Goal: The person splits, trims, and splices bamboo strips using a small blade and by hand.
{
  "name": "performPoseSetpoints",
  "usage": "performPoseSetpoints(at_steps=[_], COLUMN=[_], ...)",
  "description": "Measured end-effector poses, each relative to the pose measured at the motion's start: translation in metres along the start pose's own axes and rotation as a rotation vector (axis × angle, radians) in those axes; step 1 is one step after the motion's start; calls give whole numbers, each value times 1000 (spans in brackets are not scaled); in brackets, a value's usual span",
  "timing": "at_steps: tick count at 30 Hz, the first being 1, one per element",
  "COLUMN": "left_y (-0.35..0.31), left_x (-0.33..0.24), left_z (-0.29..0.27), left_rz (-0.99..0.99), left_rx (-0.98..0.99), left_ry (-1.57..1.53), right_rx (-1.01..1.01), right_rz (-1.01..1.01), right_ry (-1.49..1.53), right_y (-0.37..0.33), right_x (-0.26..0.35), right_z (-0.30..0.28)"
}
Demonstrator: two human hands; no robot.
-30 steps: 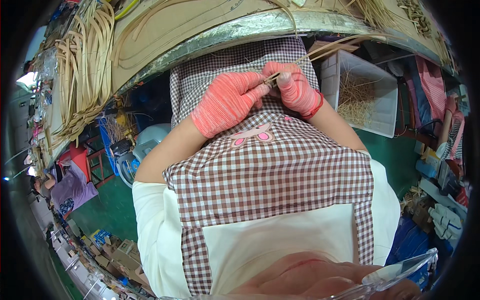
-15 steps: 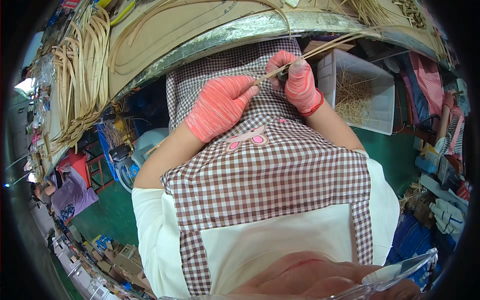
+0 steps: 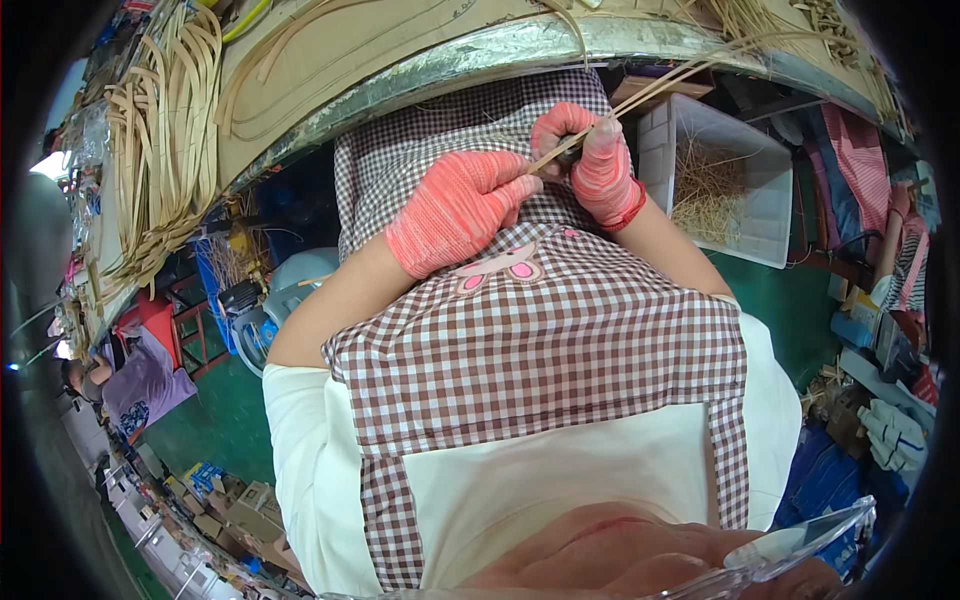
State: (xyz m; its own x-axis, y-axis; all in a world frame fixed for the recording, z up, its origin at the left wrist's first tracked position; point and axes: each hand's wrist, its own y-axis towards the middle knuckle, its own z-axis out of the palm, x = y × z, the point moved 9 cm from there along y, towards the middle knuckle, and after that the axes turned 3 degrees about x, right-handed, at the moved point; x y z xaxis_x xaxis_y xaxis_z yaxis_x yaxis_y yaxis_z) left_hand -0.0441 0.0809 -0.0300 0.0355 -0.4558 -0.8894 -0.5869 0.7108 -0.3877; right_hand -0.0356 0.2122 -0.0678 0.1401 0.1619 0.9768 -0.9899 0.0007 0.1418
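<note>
Both my hands wear pink-red knitted gloves and are close together above my checked apron point(image 3: 540, 350). My left hand point(image 3: 462, 212) is closed, pinching the near end of a thin tan bamboo strip point(image 3: 660, 86) between thumb and fingers. Beyond it, my right hand point(image 3: 606, 172) is closed round the same strip, its bare-tipped thumb pressing on top. A small dark object point(image 3: 568, 156) shows within the right fingers; its kind is mostly hidden. From the right hand the strip runs up and right over the bench edge, appearing as two lines close together.
The bench point(image 3: 330, 75) curves across ahead of me, its edge wrapped in tape. Bundled strips point(image 3: 165, 140) hang at its left; more strips point(image 3: 745, 22) lie far right. A white bin point(image 3: 770, 200) holds thin shavings point(image 3: 708, 192). Another person's arm point(image 3: 893, 235) shows far right.
My left hand has shifted a little to the right, closer to my right hand. The strip's far part has slid further right over the bench. My right hand has barely moved.
</note>
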Motion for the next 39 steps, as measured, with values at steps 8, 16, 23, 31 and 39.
performPoseSetpoints(at_steps=[8, 16, 23, 31, 39], left_y=[1, 0, -2, -1, -1], left_x=[6, -3, -5, -5, -9], left_z=[6, 2, -9, -16, -9], left_rz=[-30, 1, 110, 181, 252], left_rx=[31, -1, -82, -173, -149], left_ry=[-3, 31, 73, 204, 330], right_rx=[111, 57, -86, -55, 110], right_rz=[138, 127, 38, -27, 132], right_ry=[141, 103, 87, 58, 143], right_y=[-3, 0, 0, 2, -1], right_x=[-12, -3, -1, 0, -13], right_z=[8, 7, -12, 0, 1])
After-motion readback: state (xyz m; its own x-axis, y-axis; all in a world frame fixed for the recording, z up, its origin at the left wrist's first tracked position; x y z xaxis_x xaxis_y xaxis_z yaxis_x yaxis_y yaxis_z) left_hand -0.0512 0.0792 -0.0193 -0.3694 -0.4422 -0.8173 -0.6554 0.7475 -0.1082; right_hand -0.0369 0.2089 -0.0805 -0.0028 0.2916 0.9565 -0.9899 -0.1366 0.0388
